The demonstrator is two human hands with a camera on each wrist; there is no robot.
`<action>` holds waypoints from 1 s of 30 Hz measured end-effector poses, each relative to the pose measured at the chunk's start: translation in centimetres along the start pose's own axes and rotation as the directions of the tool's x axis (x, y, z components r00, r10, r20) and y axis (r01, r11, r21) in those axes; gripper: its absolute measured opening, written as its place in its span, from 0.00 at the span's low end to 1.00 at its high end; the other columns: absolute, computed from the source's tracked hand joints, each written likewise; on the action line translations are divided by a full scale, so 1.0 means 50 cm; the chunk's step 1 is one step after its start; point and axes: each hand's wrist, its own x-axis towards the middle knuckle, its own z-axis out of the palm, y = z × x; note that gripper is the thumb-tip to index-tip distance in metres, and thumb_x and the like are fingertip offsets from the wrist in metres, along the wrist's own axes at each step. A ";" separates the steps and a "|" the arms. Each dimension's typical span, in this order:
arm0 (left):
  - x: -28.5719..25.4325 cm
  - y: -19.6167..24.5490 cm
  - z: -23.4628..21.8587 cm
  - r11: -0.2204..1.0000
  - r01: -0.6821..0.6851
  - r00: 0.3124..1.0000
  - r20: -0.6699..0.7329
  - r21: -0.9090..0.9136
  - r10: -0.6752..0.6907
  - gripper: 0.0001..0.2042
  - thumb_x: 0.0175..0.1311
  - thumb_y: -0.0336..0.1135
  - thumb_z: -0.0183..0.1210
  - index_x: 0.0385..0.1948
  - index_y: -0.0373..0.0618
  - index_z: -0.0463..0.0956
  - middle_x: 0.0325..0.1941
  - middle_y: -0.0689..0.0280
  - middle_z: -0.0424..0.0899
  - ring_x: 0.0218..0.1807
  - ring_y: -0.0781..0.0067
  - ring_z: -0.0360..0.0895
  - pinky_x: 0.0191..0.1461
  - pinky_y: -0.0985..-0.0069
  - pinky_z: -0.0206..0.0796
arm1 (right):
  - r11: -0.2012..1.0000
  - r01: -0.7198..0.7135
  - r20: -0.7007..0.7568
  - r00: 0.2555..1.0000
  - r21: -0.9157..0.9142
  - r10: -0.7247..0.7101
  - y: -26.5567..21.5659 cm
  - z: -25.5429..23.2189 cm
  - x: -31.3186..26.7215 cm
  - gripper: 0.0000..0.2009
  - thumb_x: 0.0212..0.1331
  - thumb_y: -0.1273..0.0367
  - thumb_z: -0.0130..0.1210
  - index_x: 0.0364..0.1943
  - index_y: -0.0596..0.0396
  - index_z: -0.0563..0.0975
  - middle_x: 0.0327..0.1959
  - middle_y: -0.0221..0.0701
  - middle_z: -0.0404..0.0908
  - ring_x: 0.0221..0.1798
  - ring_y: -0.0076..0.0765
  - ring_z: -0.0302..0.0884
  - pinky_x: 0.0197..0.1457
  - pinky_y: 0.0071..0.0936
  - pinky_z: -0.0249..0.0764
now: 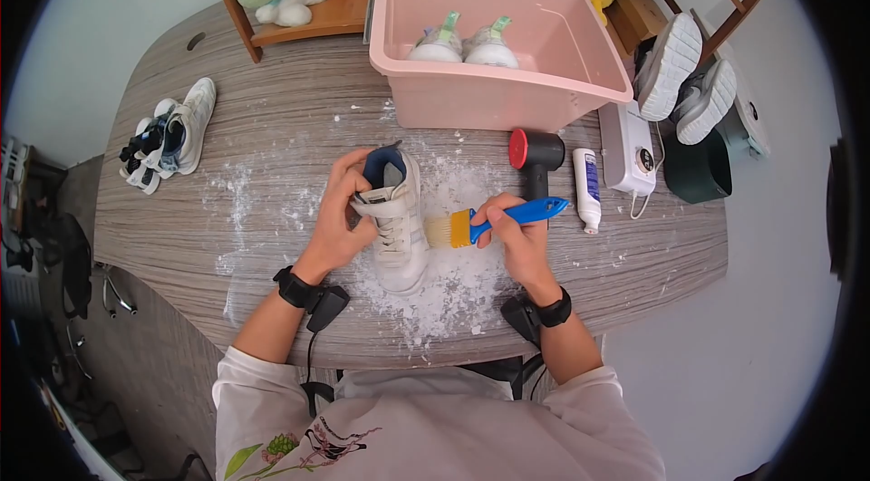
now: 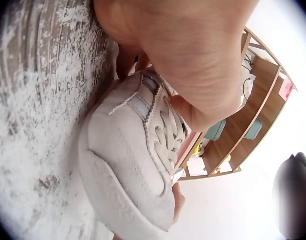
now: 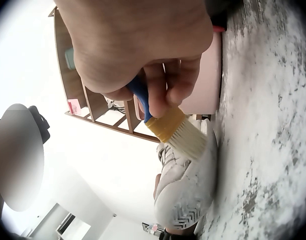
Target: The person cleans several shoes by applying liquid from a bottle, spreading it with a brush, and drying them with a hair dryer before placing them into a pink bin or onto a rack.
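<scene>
Head view: the shoe (image 1: 399, 241) stands on the table (image 1: 272, 141), on the near side of the tub (image 1: 498, 110), amid white powder (image 1: 453, 300). The left hand (image 1: 335, 226) grips its collar, grip curled round it. The right hand (image 1: 524, 250) pinches the brush (image 1: 462, 228), bristles at the shoe's side. The dryer (image 1: 544, 153) and bottle (image 1: 588, 189) are on the tub's near side, towards its right; the sneakers (image 1: 169, 141) are left of it.

Left wrist view: the left hand's grip is partly hidden behind the shoe, the thumb near the laces (image 2: 165, 140).

Right wrist view: the right hand's grip pinches the brush's blue handle, bristles overlapping the shoe; contact cannot be told.
</scene>
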 end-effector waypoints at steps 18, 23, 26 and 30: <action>-0.002 0.002 -0.002 0.997 0.072 0.996 -0.045 -0.002 -0.072 0.08 0.44 0.23 0.51 0.28 0.41 0.66 0.65 0.52 0.62 0.60 0.62 0.70 0.65 0.72 0.58 | 0.998 0.055 -0.159 0.986 -0.011 -0.056 -0.032 0.042 0.011 0.11 0.72 0.65 0.53 0.42 0.61 0.80 0.36 0.32 0.83 0.34 0.23 0.79 0.36 0.21 0.72; -0.001 0.001 -0.001 0.999 0.031 0.998 -0.061 0.015 -0.030 0.08 0.44 0.22 0.50 0.29 0.40 0.66 0.65 0.52 0.63 0.58 0.61 0.70 0.65 0.72 0.57 | 0.992 0.001 0.048 0.999 0.128 -0.007 -0.014 0.002 0.001 0.14 0.73 0.63 0.53 0.40 0.63 0.80 0.34 0.33 0.82 0.31 0.24 0.79 0.36 0.21 0.72; -0.002 -0.003 -0.002 0.999 0.033 0.997 -0.064 0.020 -0.031 0.08 0.44 0.22 0.49 0.29 0.39 0.66 0.65 0.51 0.63 0.59 0.60 0.70 0.65 0.72 0.57 | 0.993 0.066 -0.058 0.996 0.095 -0.061 -0.015 0.015 0.006 0.14 0.72 0.62 0.52 0.39 0.62 0.80 0.34 0.34 0.82 0.30 0.24 0.79 0.34 0.22 0.72; -0.002 -0.003 -0.002 0.999 0.027 0.997 -0.073 0.034 -0.025 0.09 0.43 0.22 0.48 0.29 0.38 0.67 0.64 0.50 0.64 0.60 0.59 0.69 0.66 0.72 0.57 | 0.995 0.062 -0.061 0.997 0.084 -0.057 -0.017 0.018 0.003 0.15 0.72 0.62 0.52 0.38 0.62 0.80 0.34 0.34 0.83 0.29 0.24 0.79 0.32 0.22 0.72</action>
